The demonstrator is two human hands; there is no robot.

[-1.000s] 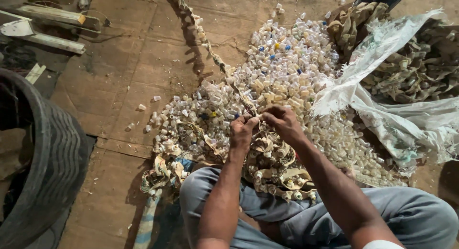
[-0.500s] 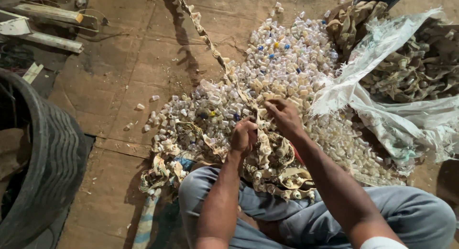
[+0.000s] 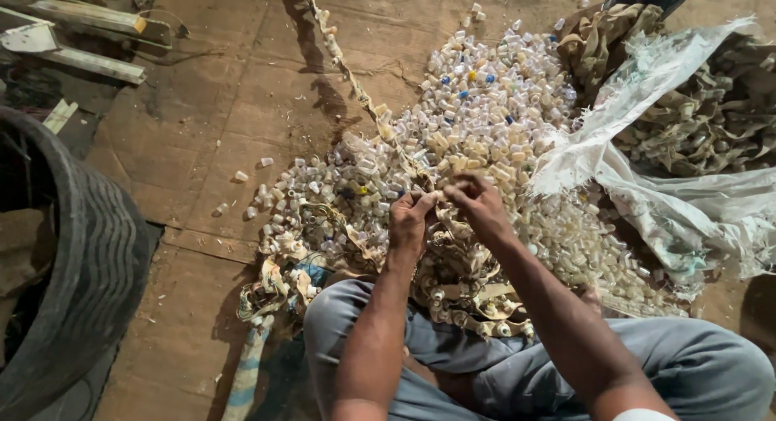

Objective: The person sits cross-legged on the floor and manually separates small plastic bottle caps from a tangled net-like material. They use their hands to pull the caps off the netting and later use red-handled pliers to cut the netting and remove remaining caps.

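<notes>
Both grips are pinched shut on the strung strap of caps [image 3: 356, 90], left hand [image 3: 409, 221] and right hand [image 3: 478, 204] nearly touching over the cap pile [image 3: 485, 106] mid-floor, the strap's long axis running away toward the floor's far edge.

A rough sorting or recycling workshop is shown, where work is done seated on the ground rather than at a bench. The floor [image 3: 202, 146] is made of worn, stained boards or sheets, and across the middle and upper right of the frame a large heap of small plastic caps [image 3: 485, 122] is spread directly on it, with a torn white woven sack [image 3: 647, 170] of tangled scrap strips [image 3: 711, 114] at the right edge. A worn rubber tyre [image 3: 73, 267] is seen at the left edge and discarded metal lengths [image 3: 89, 33] at the upper left.
</notes>
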